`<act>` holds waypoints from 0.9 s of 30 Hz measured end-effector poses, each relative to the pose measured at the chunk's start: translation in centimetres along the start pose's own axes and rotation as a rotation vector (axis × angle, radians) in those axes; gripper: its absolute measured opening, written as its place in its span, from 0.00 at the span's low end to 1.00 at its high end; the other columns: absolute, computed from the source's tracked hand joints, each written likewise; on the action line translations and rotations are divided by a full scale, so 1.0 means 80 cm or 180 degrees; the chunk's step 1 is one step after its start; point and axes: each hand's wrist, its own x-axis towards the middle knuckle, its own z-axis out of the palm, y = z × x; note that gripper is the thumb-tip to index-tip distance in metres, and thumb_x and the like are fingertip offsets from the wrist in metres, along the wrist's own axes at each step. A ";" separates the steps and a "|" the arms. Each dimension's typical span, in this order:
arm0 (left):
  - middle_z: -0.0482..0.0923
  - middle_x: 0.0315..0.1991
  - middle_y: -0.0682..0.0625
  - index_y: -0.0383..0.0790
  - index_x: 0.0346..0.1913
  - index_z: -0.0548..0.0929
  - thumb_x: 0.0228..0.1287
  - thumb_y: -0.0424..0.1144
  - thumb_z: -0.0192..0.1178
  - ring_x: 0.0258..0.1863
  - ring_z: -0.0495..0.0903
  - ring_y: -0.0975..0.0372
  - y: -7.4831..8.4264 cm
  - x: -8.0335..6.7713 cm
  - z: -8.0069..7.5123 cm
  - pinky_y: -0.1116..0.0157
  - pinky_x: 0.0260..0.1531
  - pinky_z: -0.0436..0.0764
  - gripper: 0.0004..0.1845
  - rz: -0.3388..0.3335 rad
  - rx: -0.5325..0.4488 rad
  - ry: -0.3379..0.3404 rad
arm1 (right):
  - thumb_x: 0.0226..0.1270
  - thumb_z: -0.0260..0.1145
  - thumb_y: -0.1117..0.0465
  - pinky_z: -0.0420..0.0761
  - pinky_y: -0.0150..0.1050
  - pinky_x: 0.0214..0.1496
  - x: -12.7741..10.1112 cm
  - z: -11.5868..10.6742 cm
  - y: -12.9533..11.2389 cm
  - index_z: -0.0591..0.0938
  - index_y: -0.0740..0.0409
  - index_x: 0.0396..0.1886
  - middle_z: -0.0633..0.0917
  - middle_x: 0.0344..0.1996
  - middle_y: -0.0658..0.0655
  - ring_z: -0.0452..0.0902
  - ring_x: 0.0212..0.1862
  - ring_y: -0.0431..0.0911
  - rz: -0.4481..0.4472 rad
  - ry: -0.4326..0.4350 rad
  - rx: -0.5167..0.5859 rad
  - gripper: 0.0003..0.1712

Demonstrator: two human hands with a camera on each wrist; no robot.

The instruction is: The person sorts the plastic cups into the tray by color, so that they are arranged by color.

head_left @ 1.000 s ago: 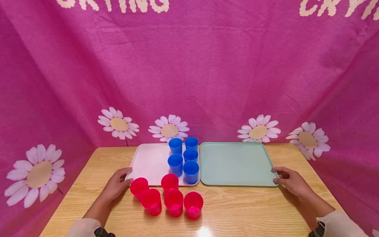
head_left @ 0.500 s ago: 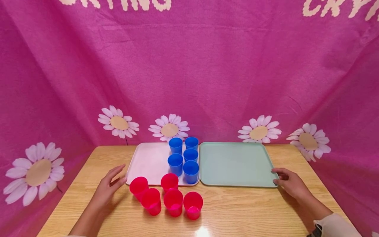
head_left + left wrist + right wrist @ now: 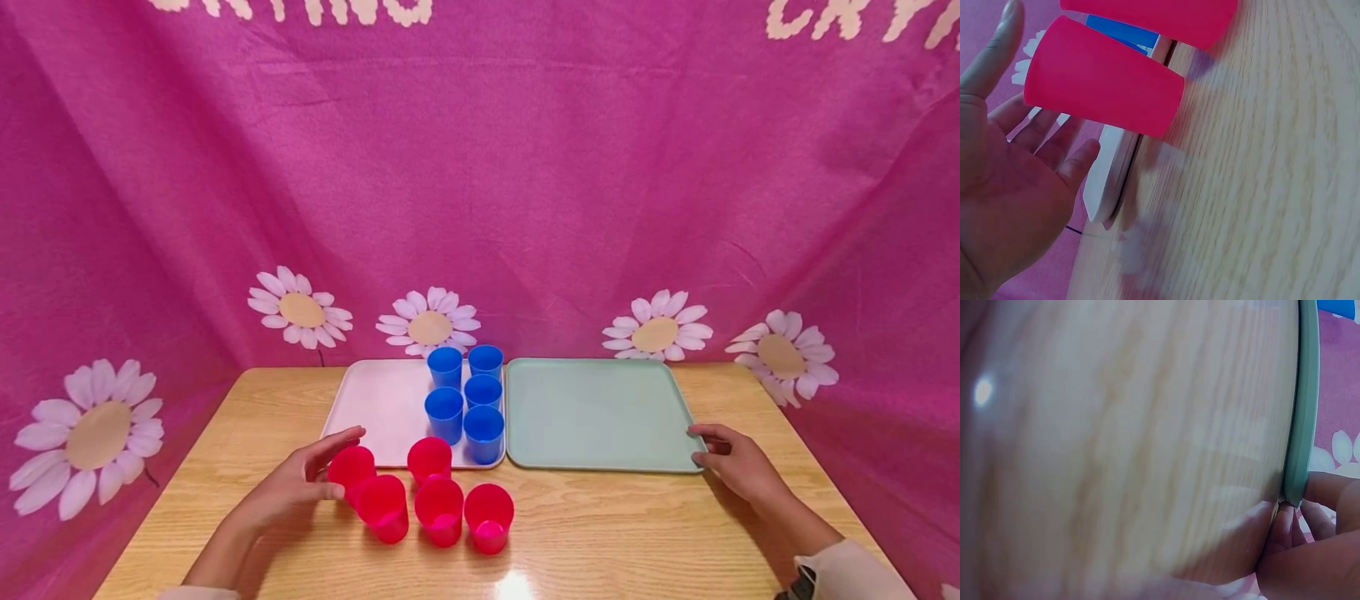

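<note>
1. A magenta cloth [image 3: 480,183] printed with daisies is hanging behind a wooden bench [image 3: 600,525].
2. The left hand [image 3: 296,492] is reaching in with fingers spread and nothing held, palm turned toward the leftmost red cup [image 3: 351,471]; in the left wrist view the cup [image 3: 1104,84] is sitting just beside the fingers [image 3: 1082,164], and I cannot tell whether they are touching it.
3. The right hand [image 3: 738,467] is resting at the near right corner of the green tray [image 3: 592,412], its fingertips [image 3: 1285,528] lying against the tray's edge; how far they are curling is unclear.
4. That red cup is standing upright, long axis vertical, to the right of the left hand, which is far nearer to it than the right hand.
5. Four more red cups [image 3: 438,504] are clustering beside it at the front edge of the pink tray [image 3: 378,408].
6. Five blue cups [image 3: 465,400] are standing upright on the pink tray's right side.
</note>
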 end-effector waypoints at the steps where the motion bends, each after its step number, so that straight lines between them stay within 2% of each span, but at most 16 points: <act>1: 0.62 0.75 0.29 0.33 0.78 0.63 0.66 0.36 0.69 0.62 0.77 0.72 0.001 0.000 0.001 0.73 0.59 0.78 0.41 -0.0054 -0.0002 -0.0033 | 0.70 0.69 0.66 0.77 0.28 0.38 0.000 0.000 0.000 0.77 0.72 0.64 0.78 0.57 0.75 0.73 0.49 0.54 -0.0004 -0.0002 0.0014 0.25; 3: 0.63 0.74 0.26 0.33 0.78 0.62 0.66 0.36 0.70 0.60 0.79 0.70 0.003 0.001 0.002 0.71 0.58 0.80 0.41 -0.0162 -0.0009 -0.0081 | 0.70 0.68 0.67 0.77 0.28 0.38 -0.001 -0.001 -0.002 0.76 0.73 0.63 0.78 0.57 0.75 0.73 0.49 0.55 -0.0034 -0.0007 0.0013 0.25; 7: 0.68 0.71 0.28 0.32 0.78 0.62 0.67 0.35 0.69 0.57 0.81 0.68 0.003 0.001 0.003 0.70 0.56 0.81 0.41 -0.0258 0.0004 -0.0115 | 0.70 0.69 0.66 0.77 0.26 0.39 -0.003 -0.001 -0.004 0.77 0.72 0.63 0.78 0.58 0.75 0.73 0.49 0.55 -0.0036 0.0011 -0.0012 0.25; 14: 0.71 0.68 0.27 0.26 0.77 0.61 0.68 0.33 0.68 0.54 0.82 0.65 -0.001 0.000 0.002 0.70 0.52 0.83 0.40 -0.0144 -0.0015 -0.0134 | 0.70 0.68 0.67 0.76 0.27 0.39 -0.001 0.000 -0.001 0.77 0.72 0.63 0.78 0.57 0.74 0.72 0.49 0.54 -0.0026 0.0013 -0.0014 0.25; 21: 0.76 0.63 0.29 0.27 0.75 0.65 0.66 0.34 0.69 0.51 0.83 0.64 0.001 0.001 0.002 0.68 0.50 0.84 0.38 -0.0170 0.0173 0.0023 | 0.71 0.68 0.67 0.75 0.28 0.37 -0.001 0.001 0.000 0.76 0.72 0.64 0.78 0.55 0.73 0.71 0.48 0.54 -0.0007 0.0002 0.0024 0.25; 27: 0.81 0.59 0.37 0.27 0.73 0.68 0.65 0.33 0.70 0.49 0.84 0.64 0.011 0.007 -0.005 0.68 0.48 0.85 0.36 -0.0162 0.0211 0.0144 | 0.70 0.68 0.67 0.75 0.27 0.38 -0.002 0.001 0.001 0.77 0.71 0.63 0.78 0.55 0.72 0.71 0.47 0.53 -0.0053 0.0011 0.0013 0.24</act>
